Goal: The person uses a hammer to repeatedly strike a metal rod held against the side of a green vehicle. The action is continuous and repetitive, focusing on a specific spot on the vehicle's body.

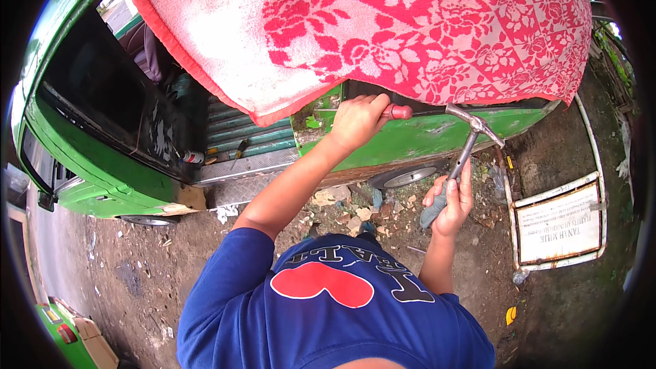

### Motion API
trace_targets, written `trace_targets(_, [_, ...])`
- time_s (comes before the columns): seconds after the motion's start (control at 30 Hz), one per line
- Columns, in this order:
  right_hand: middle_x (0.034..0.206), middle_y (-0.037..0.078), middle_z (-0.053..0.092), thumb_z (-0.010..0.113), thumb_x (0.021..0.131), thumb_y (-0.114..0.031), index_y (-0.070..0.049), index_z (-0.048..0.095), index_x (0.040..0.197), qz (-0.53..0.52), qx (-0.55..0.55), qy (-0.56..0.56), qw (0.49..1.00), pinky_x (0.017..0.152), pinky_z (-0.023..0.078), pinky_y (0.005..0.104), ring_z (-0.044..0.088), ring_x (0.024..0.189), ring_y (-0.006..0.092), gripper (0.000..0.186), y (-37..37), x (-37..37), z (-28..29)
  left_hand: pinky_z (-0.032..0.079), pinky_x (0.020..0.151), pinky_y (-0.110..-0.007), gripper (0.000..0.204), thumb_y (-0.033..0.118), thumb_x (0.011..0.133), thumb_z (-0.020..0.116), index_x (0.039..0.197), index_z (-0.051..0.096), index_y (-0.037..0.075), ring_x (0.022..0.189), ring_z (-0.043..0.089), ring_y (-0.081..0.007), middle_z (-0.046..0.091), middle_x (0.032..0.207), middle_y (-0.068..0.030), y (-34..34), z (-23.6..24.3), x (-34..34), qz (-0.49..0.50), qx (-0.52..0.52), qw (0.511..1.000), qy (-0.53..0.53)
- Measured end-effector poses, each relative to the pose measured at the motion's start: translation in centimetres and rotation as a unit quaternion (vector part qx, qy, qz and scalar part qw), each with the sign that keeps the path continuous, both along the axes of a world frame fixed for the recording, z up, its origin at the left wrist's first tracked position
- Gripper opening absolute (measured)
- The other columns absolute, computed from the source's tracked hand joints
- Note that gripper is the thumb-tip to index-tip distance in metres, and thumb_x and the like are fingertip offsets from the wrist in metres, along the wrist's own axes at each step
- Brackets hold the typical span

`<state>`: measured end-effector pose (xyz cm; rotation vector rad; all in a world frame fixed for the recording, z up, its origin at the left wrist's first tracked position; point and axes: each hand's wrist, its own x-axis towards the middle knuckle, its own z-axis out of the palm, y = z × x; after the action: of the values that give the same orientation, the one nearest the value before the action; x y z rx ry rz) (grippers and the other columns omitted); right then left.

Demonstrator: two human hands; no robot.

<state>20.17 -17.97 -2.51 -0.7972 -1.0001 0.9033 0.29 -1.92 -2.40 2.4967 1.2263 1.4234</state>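
While the left hand [359,121] is wrapped around a red handle [398,112] in front of the green vehicle [389,138], just under the edge of the pink floral cloth [424,34], the right hand [454,203] clasps the hammer [467,152] low on its grey grip. The hammer's metal head is raised, near the red handle but apart from it, and a white-framed board [557,227] lies on the ground [471,301] to the right.

From the wearer's head, the wide fisheye is looking steeply down over the blue T-shirt [328,328]; its upper half is facing forward onto the green van [393,147], close by; its circular edge is darkening.
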Motion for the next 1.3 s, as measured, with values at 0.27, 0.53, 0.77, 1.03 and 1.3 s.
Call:
trace_targets(0.27, [0.074,0.007,0.054,0.05,0.098,-0.008,-0.004,0.034,0.148,0.045,-0.036,-0.012,0.998,0.05,0.049,0.0263,0.053,0.055,0.0133,0.053,-0.1,-0.2,-1.0,0.049,0.056,-0.043,0.018,0.017,0.08,0.068,0.083,0.052,0.009,0.067,0.063,-0.0307,0.061,0.069,-0.0092,-0.6,0.1,-0.6,-0.033,0.013,0.999,0.021])
trace_targets(0.53, [0.073,0.007,0.053,0.049,0.098,-0.007,-0.005,0.034,0.148,0.049,-0.055,-0.032,0.997,0.05,0.048,0.0248,0.052,0.055,0.0126,0.053,-0.1,-0.2,-1.0,0.049,0.058,-0.044,0.017,0.018,0.081,0.067,0.084,0.053,0.009,0.069,0.064,-0.032,0.061,0.07,-0.0109,-0.7,0.6,-0.5,-0.023,-0.007,1.0,0.003])
trace_targets(0.77, [0.073,0.006,0.054,0.048,0.098,-0.006,-0.006,0.034,0.148,0.031,0.013,-0.083,0.996,0.051,0.047,0.024,0.051,0.056,0.0117,0.052,-0.1,-0.7,0.4,0.049,0.06,-0.045,0.016,0.017,0.081,0.066,0.086,0.053,0.008,0.071,0.064,-0.0336,0.062,0.073,-0.0115,-0.2,0.7,0.0,-0.004,-0.038,0.999,0.007])
trace_targets(1.03, [0.074,0.004,0.054,0.05,0.099,-0.008,-0.004,0.035,0.147,0.042,-0.003,-0.048,0.998,0.052,0.046,0.023,0.051,0.057,0.0093,0.051,0.8,-0.9,2.1,0.05,0.059,-0.046,0.02,0.021,0.082,0.067,0.086,0.053,0.008,0.071,0.064,-0.0347,0.064,0.073,-0.0134,0.3,1.1,-0.3,0.002,-0.028,0.999,-0.015])
trace_targets(1.3, [0.074,0.007,0.052,0.049,0.098,-0.008,-0.003,0.033,0.148,0.05,0.006,-0.028,0.998,0.05,0.049,0.0261,0.05,0.056,0.0114,0.053,1.1,-0.1,0.8,0.048,0.056,-0.046,0.021,0.017,0.078,0.07,0.085,0.053,0.007,0.065,0.063,-0.0366,0.061,0.067,-0.0145,0.6,-2.3,-2.8,0.076,-0.096,0.991,-0.044])
